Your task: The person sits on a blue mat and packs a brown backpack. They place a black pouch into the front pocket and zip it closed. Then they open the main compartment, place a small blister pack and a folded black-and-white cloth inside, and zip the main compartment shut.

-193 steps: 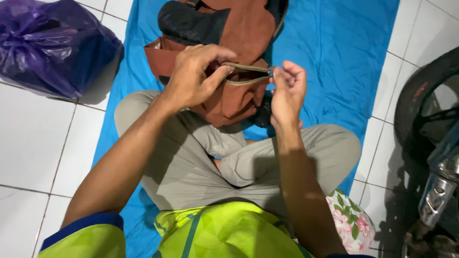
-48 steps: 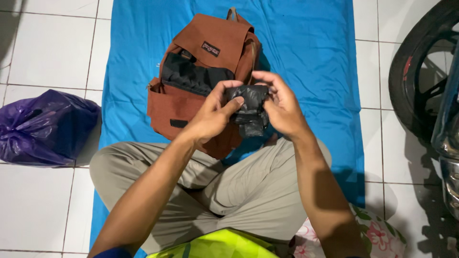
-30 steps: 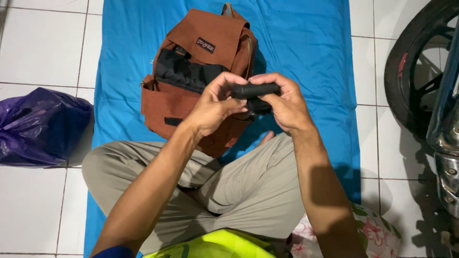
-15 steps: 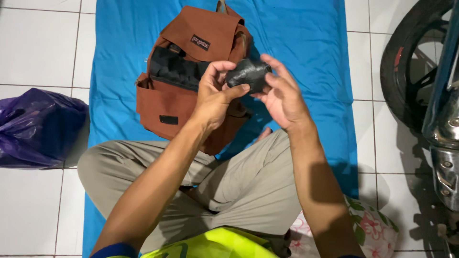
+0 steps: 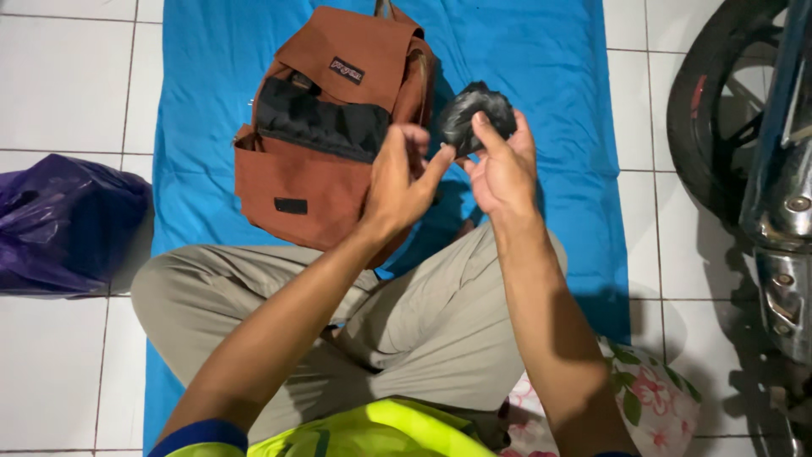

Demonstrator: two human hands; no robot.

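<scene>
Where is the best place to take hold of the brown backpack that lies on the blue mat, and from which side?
Probably the top loop of the brown backpack, reached from its far end. The bag lies flat on the blue mat, front pocket gaping, so lifting there should keep the opening upward.

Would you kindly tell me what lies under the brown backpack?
The brown backpack lies on a blue sheet spread over the white tiled floor. Whatever sits directly beneath it is covered.
</scene>
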